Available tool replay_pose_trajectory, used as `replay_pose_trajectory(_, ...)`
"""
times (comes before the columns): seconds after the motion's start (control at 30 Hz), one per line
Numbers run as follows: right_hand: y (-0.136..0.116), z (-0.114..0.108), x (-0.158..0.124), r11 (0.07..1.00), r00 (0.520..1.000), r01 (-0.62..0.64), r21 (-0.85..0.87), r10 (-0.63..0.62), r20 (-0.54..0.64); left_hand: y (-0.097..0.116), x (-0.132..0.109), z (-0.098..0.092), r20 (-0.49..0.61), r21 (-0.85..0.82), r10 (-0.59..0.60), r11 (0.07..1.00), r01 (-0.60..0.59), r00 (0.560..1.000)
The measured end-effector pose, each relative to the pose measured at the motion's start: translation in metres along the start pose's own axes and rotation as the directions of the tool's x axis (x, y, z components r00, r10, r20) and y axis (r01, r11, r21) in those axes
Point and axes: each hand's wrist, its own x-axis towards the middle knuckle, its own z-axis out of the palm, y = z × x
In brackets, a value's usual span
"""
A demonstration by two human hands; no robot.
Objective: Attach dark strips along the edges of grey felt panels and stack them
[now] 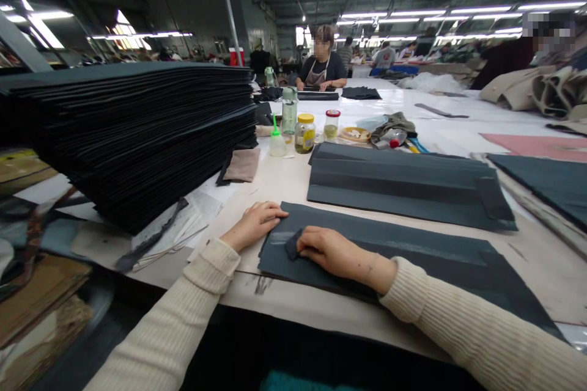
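A long dark grey folded sheet [413,250] lies on the white table [284,183] right in front of me. My left hand [254,223] rests at the sheet's left end, fingers curled down on its edge. My right hand [332,252] is closed on a small dark pad [292,245] and presses it onto the sheet near that end. Both arms wear cream ribbed sleeves.
A tall stack of black sheets [137,134] stands at my left. A second dark folded sheet [403,183] lies further back, with bottles and jars [304,133] behind it. Another person [321,67] works at the far end. Fabric piles [541,91] sit at the right.
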Motion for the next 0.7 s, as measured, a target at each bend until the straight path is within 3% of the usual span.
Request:
replay_pose_trajectory(0.13, 0.001, -0.030, -0.064, 0.992, 0.990, -0.033, 0.121, 0.016, 0.137, 0.000, 0.001, 0.001, 0.000, -0.009, -0.001, 1.000, 0.001, 1.000)
replay_pose_trajectory(0.27, 0.009, -0.074, -0.144, 0.950, 0.941, -0.268, 0.161, 0.222, 0.255, 0.002, 0.002, -0.003, 0.012, 0.021, 0.007, 1.000, -0.007, 1.000)
replay_pose_trajectory(0.4, 0.018, -0.108, -0.192, 0.864, 0.892, -0.452, 0.221, 0.434, 0.127, 0.020, 0.007, -0.011, 0.048, 0.203, 0.001, 0.979, -0.011, 0.999)
replay_pose_trajectory(0.53, 0.019, -0.106, -0.172, 0.750, 0.881, -0.395, 0.530, 0.473, -0.012, 0.064, 0.017, 0.002, -0.015, 0.369, 0.088, 0.926, -0.076, 0.996)
replay_pose_trajectory(0.63, 0.014, -0.089, -0.131, 0.610, 0.920, -0.238, 0.756, 0.390, -0.024, 0.095, 0.021, 0.029, -0.040, 0.276, 0.210, 0.942, -0.191, 0.977)
replay_pose_trajectory(0.7, 0.010, -0.082, -0.109, 0.487, 0.929, -0.154, 0.860, 0.367, -0.041, 0.105, 0.021, 0.048, -0.015, 0.251, 0.200, 0.949, -0.190, 0.980)
